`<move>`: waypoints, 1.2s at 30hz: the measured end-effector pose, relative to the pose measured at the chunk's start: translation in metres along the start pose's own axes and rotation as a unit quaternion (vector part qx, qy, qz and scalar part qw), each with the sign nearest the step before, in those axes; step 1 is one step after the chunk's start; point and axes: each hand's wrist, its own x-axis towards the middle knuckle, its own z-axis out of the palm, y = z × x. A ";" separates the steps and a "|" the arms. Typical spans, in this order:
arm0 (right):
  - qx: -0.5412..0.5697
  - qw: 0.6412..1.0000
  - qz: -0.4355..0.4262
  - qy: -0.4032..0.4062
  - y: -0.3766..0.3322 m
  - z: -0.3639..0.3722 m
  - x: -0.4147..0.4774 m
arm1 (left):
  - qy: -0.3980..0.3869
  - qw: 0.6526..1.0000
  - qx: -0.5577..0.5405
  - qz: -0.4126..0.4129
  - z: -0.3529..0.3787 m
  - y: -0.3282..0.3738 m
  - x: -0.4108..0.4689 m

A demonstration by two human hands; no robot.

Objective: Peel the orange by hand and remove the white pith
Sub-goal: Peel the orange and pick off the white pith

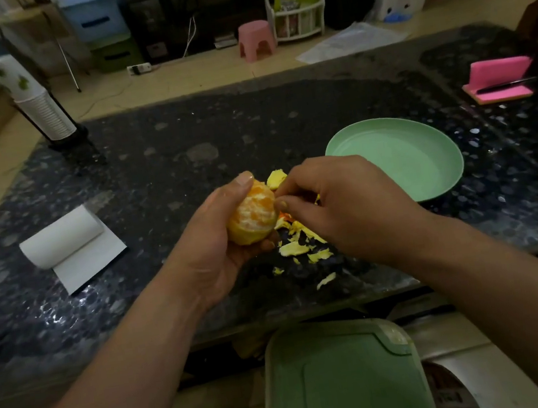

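light: dim | floor [194,72]: beige tile | table [182,140]: dark speckled stone | pink stool [255,39] on floor

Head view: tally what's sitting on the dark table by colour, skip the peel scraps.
Green: 1, plate
Pink: 1, pad
White: 2, paper roll, cup stack
Black: 1, slim tool lying on the pad
Total: 5

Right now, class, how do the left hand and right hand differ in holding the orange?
The left hand cradles the orange from below, thumb on top; the right hand only pinches at its side with fingertips. The left hand shows its palm, the right hand its back. Both touch the orange.
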 end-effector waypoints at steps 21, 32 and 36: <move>0.001 0.999 -0.042 0.019 -0.001 -0.002 -0.002 | -0.019 1.000 0.012 -0.003 -0.002 0.004 -0.003; -0.090 0.992 -0.064 0.053 -0.016 0.000 0.000 | -0.005 0.998 0.052 0.026 -0.001 0.001 -0.001; -0.076 0.993 -0.063 0.072 -0.020 0.001 -0.001 | -0.025 0.997 0.060 0.030 -0.002 0.003 -0.003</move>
